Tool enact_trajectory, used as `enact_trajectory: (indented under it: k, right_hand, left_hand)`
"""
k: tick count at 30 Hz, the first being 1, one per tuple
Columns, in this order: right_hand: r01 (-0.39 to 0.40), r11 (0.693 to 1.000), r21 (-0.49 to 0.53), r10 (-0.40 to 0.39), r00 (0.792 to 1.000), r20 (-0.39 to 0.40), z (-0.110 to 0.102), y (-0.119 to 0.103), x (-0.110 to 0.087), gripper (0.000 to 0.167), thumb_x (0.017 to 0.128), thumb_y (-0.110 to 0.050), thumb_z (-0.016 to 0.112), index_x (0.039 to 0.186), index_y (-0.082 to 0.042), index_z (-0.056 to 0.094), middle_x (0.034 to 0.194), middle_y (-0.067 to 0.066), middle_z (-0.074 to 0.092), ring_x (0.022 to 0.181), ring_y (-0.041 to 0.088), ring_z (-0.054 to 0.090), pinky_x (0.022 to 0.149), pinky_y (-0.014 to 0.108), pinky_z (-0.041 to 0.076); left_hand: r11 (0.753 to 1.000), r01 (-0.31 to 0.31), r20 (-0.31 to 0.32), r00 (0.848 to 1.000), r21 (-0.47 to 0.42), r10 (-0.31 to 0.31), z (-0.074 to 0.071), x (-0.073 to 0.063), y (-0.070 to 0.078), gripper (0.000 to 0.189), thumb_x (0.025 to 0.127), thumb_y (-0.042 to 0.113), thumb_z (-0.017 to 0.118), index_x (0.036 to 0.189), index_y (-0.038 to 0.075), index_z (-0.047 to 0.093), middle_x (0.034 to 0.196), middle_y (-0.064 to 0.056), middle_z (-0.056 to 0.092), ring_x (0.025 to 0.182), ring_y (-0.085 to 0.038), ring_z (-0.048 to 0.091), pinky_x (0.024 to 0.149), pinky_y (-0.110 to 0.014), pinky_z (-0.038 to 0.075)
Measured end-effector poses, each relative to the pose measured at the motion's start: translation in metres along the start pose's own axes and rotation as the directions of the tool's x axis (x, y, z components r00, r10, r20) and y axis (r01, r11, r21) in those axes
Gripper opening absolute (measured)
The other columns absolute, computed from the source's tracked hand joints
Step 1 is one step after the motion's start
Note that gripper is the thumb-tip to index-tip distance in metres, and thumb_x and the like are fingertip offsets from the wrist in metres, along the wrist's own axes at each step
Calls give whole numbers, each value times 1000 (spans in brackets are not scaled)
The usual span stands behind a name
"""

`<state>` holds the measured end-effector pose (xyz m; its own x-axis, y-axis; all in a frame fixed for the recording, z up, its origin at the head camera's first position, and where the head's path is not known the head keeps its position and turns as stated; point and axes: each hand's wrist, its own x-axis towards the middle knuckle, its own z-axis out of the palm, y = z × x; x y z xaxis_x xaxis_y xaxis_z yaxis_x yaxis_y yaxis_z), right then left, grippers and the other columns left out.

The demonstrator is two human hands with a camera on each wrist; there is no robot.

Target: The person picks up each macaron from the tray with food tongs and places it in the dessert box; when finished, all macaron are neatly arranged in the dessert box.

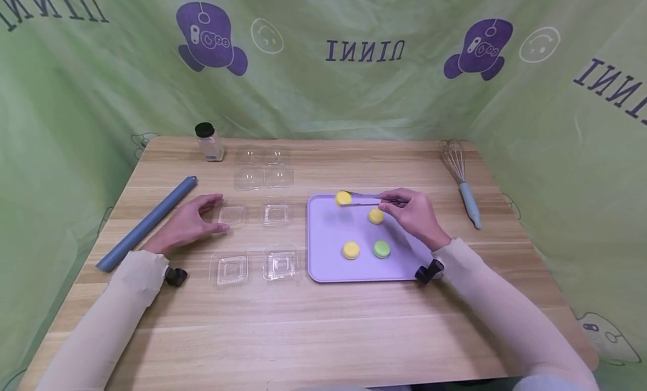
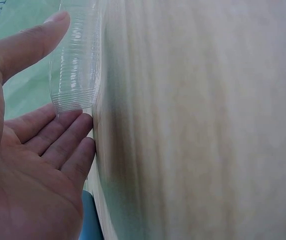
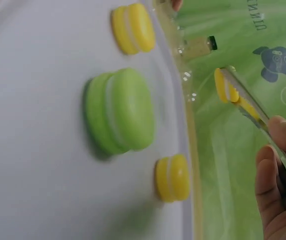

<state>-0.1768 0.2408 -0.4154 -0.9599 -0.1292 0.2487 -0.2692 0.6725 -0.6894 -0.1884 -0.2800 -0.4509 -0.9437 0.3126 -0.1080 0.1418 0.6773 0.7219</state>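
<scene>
My right hand (image 1: pixel 415 214) holds metal tongs (image 1: pixel 366 200), and their tips grip a yellow macaron (image 1: pixel 343 198) above the far left part of a purple tray (image 1: pixel 318 267). In the right wrist view that macaron (image 3: pixel 226 86) hangs well off the tray surface. Still lying on the tray are two yellow macarons (image 1: pixel 351 250) and a green macaron (image 1: pixel 381 249). My left hand (image 1: pixel 187 222) rests beside a clear plastic box (image 1: pixel 232 215), thumb and fingers spread around its left side. In the left wrist view the fingertips sit right at the wall of the box (image 2: pixel 75 65).
Other clear boxes (image 1: pixel 280 263) stand between the left hand and the tray, their lids (image 1: pixel 264 177) behind. A black-capped jar (image 1: pixel 209 142) is at the back left, a blue-grey rod (image 1: pixel 146 225) by the left forearm. A whisk (image 1: pixel 461 183) lies far right.
</scene>
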Motion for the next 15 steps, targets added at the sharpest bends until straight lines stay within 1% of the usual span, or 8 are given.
enact_trajectory:
  k: [2, 4, 6, 9, 11, 15]
  right_hand:
    - [7, 1000, 18, -7, 1000, -26, -1, -6, 4, 23, 86, -19, 82, 107, -9, 79, 98, 9, 80, 83, 12, 71, 68, 9, 54]
    - [4, 998, 55, -2, 999, -33, -1, -12, 9, 24, 86, -20, 82, 108, -10, 79, 98, 10, 80, 82, 8, 70, 67, 9, 54]
    - [-11, 995, 98, 14, 999, -31, 0, -19, 13, 24, 86, -20, 82, 108, -10, 79, 98, 10, 80, 80, 4, 69, 67, 10, 55]
    - [-31, 986, 165, 33, 999, -13, 4, -29, 20, 25, 87, -19, 82, 109, -9, 78, 100, 13, 79, 80, 0, 69, 71, 11, 58]
    - [-38, 981, 191, 39, 999, -2, 7, -35, 25, 25, 87, -19, 81, 110, -8, 78, 101, 15, 79, 81, 1, 70, 73, 13, 59]
    - [-40, 972, 233, 35, 999, 25, 19, -52, 36, 26, 87, -19, 82, 110, -8, 78, 103, 14, 78, 82, 7, 70, 71, 15, 59]
  left_hand:
    - [1000, 0, -2, 1000, -1, 0, 0, 0, 0, 96, 81, 39, 85, 153, -2, 37, 157, -24, 43, 148, -44, 39, 123, -59, 31]
    - [1000, -2, -2, 1000, -2, 2, 0, -1, 0, 95, 81, 39, 85, 153, -2, 37, 157, -24, 43, 147, -44, 39, 123, -59, 31]
    - [1000, -3, 0, 1000, -3, 3, 0, -1, 0, 95, 81, 38, 85, 153, -2, 37, 157, -24, 43, 147, -44, 39, 123, -59, 32]
    - [1000, -2, 7, 1000, 8, 2, 0, -1, 1, 96, 82, 40, 84, 153, -2, 37, 158, -24, 42, 148, -44, 38, 123, -59, 31]
    - [1000, 1, 7, 1000, 16, -1, 0, 0, 0, 97, 82, 42, 84, 154, -2, 36, 158, -24, 42, 148, -43, 37, 124, -59, 31]
    - [1000, -3, -6, 1000, 18, 3, 0, -1, 0, 97, 82, 43, 84, 154, -1, 37, 158, -23, 43, 149, -43, 37, 124, -59, 30]
